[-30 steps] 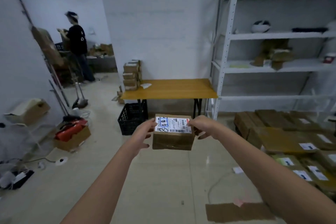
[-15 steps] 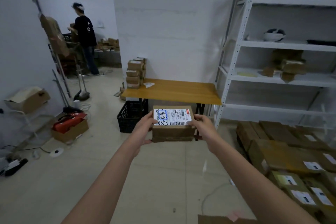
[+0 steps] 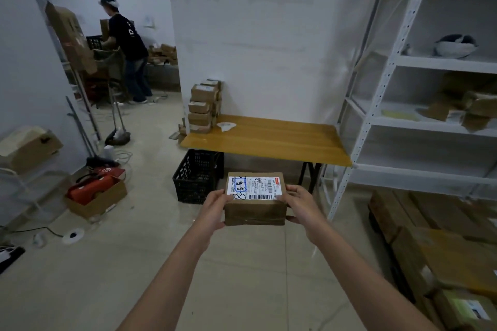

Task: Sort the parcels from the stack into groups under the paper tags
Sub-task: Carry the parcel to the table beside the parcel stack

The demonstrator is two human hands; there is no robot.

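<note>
I hold a small brown cardboard parcel (image 3: 255, 209) with a white shipping label on top, level in front of me over the floor. My left hand (image 3: 215, 208) grips its left side and my right hand (image 3: 298, 203) grips its right side. Ahead stands a yellow wooden table (image 3: 269, 140) with a stack of several small parcels (image 3: 203, 106) at its far left corner and a white paper piece (image 3: 226, 126) beside them. More brown parcels lie on the floor at the right (image 3: 441, 250).
A black plastic crate (image 3: 196, 177) sits under the table's left end. White metal shelving (image 3: 419, 67) rises at the right, holding a few parcels. An open box with red items (image 3: 95, 195) and brooms stand at the left. Another person (image 3: 126, 48) works in the back room.
I have moved closer to the table, which looks larger. The parcel stays held in both hands, with the label turned flatter toward me.
</note>
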